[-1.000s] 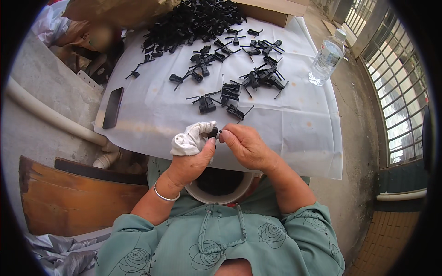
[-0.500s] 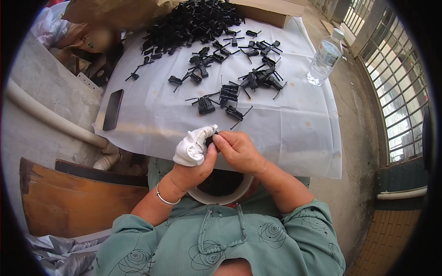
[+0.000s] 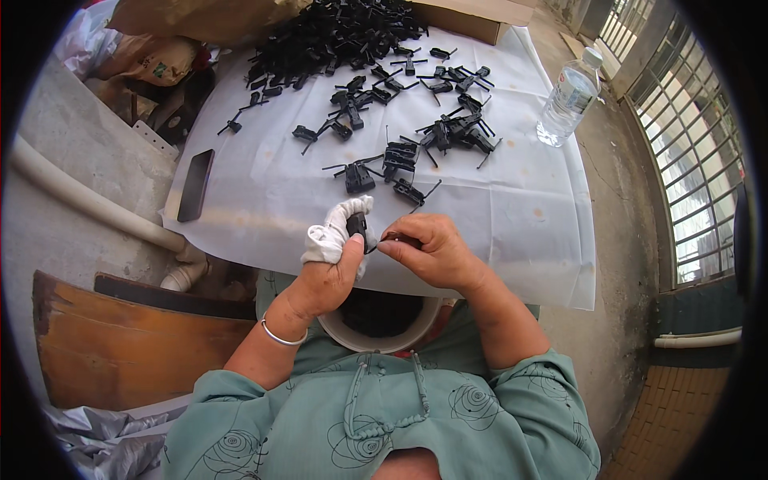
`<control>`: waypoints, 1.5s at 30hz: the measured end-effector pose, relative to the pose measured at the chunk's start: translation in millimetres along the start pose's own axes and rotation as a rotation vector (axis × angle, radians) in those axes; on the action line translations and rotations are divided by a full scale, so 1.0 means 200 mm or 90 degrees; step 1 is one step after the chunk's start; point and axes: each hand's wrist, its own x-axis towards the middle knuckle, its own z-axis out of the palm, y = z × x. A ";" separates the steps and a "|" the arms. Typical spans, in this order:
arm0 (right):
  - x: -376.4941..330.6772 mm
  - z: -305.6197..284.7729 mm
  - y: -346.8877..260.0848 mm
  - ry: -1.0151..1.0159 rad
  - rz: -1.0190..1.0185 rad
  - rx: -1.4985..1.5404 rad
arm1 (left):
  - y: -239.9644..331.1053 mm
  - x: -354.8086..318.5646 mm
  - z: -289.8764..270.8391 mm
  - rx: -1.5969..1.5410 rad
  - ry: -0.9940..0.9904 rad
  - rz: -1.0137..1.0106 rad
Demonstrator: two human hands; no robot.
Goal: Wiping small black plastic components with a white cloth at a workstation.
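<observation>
My left hand [image 3: 328,272] has white cloth [image 3: 324,242] over its fingers, perhaps a glove, with the thumb bare. Between thumb and cloth it grips a small black plastic part [image 3: 358,226], held above the near edge of the table. Close beside it, my right hand [image 3: 436,252] is closed on a small dark brown tool [image 3: 404,239], whose thin tip reaches the black part's lower end; its exact kind is hidden by the fingers. Similar black parts with thin arms [image 3: 358,176] lie on the sheet just beyond my hands.
White sheeting [image 3: 264,192] covers the table. A large heap of black parts [image 3: 336,40] is at the back, near a cardboard box [image 3: 464,26]. A phone [image 3: 196,186] lies left, a water bottle [image 3: 570,100] right. On my lap is a white bucket [image 3: 336,330] with dark contents.
My hands have drawn slightly apart, and the left has lifted and turned. The black part and the brown tool now show more plainly.
</observation>
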 end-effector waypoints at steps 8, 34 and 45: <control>0.00 0.01 -0.02 -0.053 0.180 0.159 | 0.02 0.00 0.03 -0.083 -0.071 -0.016; -0.01 -0.11 0.08 -0.060 0.005 -0.423 | -0.01 0.07 0.05 0.324 0.162 0.128; 0.01 0.05 0.01 0.142 0.093 -0.059 | -0.01 0.08 0.05 -0.119 -0.019 -0.091</control>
